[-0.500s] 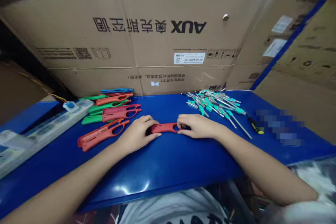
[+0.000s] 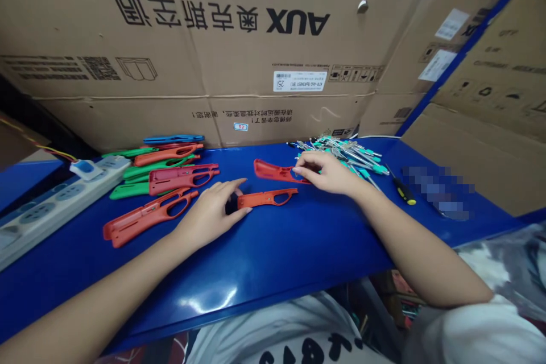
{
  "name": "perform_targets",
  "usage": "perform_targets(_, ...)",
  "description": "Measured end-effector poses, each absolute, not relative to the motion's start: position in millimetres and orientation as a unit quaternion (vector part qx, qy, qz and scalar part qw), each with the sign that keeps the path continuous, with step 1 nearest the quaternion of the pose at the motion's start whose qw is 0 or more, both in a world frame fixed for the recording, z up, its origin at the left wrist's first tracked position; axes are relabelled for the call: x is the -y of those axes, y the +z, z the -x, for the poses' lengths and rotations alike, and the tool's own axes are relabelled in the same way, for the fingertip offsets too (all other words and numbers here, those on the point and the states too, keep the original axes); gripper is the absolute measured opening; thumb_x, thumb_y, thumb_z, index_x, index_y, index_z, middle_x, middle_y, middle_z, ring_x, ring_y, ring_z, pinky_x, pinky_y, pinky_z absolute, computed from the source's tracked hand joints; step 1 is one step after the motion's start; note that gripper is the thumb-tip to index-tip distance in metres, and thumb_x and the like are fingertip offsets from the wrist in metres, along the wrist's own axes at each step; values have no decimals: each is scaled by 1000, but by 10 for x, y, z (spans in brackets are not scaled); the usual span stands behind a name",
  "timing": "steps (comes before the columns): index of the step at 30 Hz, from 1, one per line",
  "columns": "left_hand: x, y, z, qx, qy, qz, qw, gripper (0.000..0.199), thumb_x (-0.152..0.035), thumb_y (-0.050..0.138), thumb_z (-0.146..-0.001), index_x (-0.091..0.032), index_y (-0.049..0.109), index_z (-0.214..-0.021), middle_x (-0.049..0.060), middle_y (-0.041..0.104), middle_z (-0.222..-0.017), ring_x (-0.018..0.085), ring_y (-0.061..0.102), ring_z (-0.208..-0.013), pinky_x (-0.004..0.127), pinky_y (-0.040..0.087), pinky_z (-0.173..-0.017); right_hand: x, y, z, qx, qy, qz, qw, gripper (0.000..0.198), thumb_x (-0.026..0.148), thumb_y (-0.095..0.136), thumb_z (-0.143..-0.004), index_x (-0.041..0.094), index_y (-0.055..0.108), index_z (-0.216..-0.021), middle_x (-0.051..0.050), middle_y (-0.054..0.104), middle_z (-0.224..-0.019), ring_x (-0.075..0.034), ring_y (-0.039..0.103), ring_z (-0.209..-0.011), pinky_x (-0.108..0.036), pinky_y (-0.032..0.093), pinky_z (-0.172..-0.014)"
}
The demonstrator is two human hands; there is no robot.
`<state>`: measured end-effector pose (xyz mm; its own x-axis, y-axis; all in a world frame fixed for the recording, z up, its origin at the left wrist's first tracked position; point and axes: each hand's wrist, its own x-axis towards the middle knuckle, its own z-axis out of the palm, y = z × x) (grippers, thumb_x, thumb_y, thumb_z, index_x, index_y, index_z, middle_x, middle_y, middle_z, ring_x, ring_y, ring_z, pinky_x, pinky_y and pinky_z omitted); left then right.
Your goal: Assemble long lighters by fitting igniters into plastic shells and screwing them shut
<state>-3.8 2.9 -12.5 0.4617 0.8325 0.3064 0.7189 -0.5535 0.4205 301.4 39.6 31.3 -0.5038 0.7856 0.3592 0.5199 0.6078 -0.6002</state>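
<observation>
red plastic shell, likely light and stiff, suits the right hand pinching its narrow end, while the left hand brackets an orange shell, grip unclear.

The light is moderate. White glare lies on the near part of the blue table. At right, a pixelated patch hides detail; the near right sleeve looks blurred.

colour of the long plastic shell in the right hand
The long plastic shell in the right hand is red, clearest in head view.
</observation>
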Motion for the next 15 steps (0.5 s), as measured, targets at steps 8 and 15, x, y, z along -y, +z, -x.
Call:
perform_targets(8,-112,-136,49,-438,247,-858,102,43,-46,61,-93,-18,63,-126,9,69,-111,27,62,-102,44,49,-94,-311,293,-2992,857,338,353,166,24,38,62,-90,16,63,-80,1,58,-68,-11,48,-59,-24,37,-55)
perform_targets(15,-72,-82,40,-458,234,-856,58,39,-47,56,-97,-23,66,-127,9,68,-119,29,60,-109,47,45,-97,-283,153,-2876,898,239,363,67,37,39,65,-89,18,49,-64,3,52,-59,-9,42,-53,-25,30,-54)
